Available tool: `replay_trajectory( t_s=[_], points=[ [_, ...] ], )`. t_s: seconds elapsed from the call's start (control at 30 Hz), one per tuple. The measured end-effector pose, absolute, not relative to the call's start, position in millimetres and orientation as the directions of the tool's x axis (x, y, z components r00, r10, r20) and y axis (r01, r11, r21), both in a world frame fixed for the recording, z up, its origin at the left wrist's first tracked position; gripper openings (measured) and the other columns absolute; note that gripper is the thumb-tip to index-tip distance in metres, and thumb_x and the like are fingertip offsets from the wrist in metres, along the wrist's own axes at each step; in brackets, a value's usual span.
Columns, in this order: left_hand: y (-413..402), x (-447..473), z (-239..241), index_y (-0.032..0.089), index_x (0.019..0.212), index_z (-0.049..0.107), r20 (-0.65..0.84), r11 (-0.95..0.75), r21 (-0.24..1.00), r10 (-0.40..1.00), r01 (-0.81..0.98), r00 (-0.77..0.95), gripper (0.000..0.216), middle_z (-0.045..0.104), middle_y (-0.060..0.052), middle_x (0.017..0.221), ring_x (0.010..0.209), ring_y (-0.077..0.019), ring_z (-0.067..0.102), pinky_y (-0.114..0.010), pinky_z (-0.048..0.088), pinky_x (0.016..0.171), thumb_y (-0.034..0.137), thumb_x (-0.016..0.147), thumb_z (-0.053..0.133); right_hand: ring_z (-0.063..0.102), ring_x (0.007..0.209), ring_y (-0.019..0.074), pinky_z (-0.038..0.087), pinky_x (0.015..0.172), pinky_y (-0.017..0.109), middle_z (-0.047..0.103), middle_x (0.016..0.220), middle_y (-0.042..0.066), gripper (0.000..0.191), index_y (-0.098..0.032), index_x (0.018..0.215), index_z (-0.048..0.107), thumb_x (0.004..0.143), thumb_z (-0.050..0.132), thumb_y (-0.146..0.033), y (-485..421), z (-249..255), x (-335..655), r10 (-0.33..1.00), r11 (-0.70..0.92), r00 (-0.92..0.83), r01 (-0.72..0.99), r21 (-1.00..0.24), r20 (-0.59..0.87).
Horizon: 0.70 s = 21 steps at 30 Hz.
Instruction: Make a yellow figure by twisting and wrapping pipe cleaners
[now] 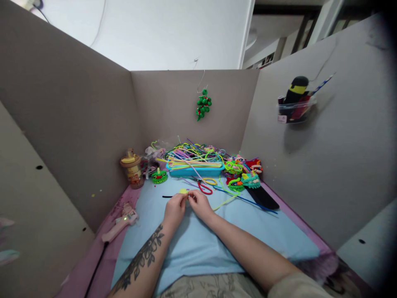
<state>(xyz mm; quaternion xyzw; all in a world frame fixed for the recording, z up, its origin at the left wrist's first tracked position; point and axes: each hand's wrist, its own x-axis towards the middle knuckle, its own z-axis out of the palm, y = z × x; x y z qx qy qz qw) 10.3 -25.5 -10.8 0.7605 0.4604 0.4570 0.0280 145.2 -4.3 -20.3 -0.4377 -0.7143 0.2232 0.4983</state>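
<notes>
My left hand point(176, 207) and my right hand point(200, 203) meet over the blue cloth, fingertips pinched close together. A small yellow piece point(183, 191) shows just above the left fingertips, mostly covered by them. From behind my left hand a thin black stem point(167, 196), like a pipe cleaner, sticks out to the left. What the right fingertips pinch is too small to make out. Beyond the right hand lie scissors point(205, 188) with red and yellow handles, beside loose pipe cleaners in blue point(248, 199) and light green point(226, 202).
A blue tray point(195, 171) heaped with pipe cleaners stands at the back. Right of it are fuzzy figures point(250, 180) and a black flat strip point(263, 198). At left are a green figure point(159, 177), a lidded cup point(132, 171) and a corded pink glue gun point(120, 225). Grey panels surround the table.
</notes>
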Motion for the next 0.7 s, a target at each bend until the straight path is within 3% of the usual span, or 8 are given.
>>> replay_trajectory(
  t_s=[0.33, 0.7],
  points=[
    [-26.7, 11.3, -10.5, 0.020, 0.089, 0.059, 0.590, -0.475, 0.528, 0.801, 0.704, 0.099, 0.014, 0.066, -0.004, 0.086, 0.077, -0.0159, 0.060, -0.026, 0.047, 0.067, 0.016, 0.081, 0.048, 0.053, 0.072, 0.0161, 0.041, 0.067, 0.027, 0.058, 0.073, 0.002, 0.012, -0.018, 0.073, 0.057, 0.075, 0.046, -0.015, -3.0, -19.4, 145.7, 0.865, 0.495, -0.131, 0.379, -0.782, 0.484],
    [-29.0, 14.0, -10.2, 0.020, 0.096, 0.053, 0.601, -0.459, 0.433, 0.789, 0.776, 0.131, 0.017, 0.062, -0.004, 0.084, 0.080, -0.0177, 0.058, -0.028, 0.045, 0.070, 0.016, 0.081, 0.045, 0.054, 0.080, 0.0176, 0.043, 0.074, 0.030, 0.058, 0.078, 0.003, 0.014, -0.019, 0.077, 0.057, 0.077, 0.044, -0.014, -6.4, -15.9, 146.0, 0.814, 0.571, -0.140, 0.364, -0.736, 0.563]
  ],
)
